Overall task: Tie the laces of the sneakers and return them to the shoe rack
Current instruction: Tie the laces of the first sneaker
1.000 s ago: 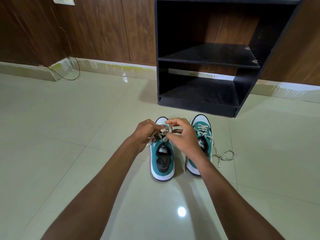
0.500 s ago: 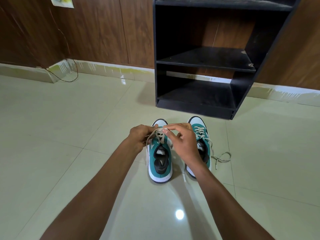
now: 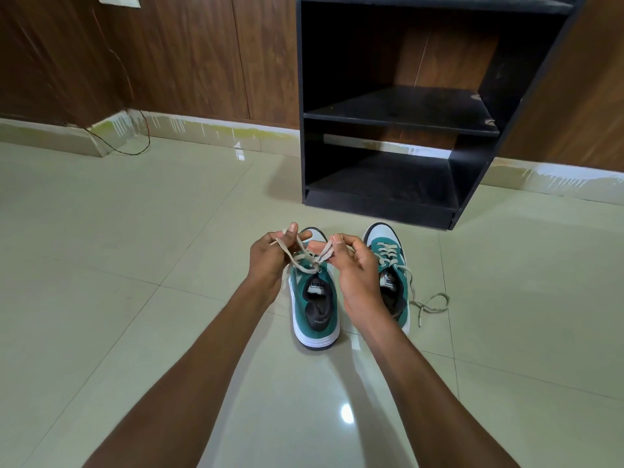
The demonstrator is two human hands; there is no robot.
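Glossy tiled floor [image 3: 135,265], wood-panelled wall behind. Left hand [image 3: 268,260] and right hand [image 3: 354,268] each pinch a lace end [image 3: 297,256] over the left sneaker [image 3: 314,309]; pull evenly outward. The untied sneaker [image 3: 388,265] sits at three o'clock, the rack [image 3: 381,211] at twelve.

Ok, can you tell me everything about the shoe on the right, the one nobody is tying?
The right sneaker is teal green, suede-looking, with a white toe cap, dark-edged white sole and black lining. It stands upright on the tiled floor, toe toward the black shoe rack, beside the other sneaker. Its beige laces are untied and trail onto the floor. The right hand hides part of it; whether it touches it is unclear.
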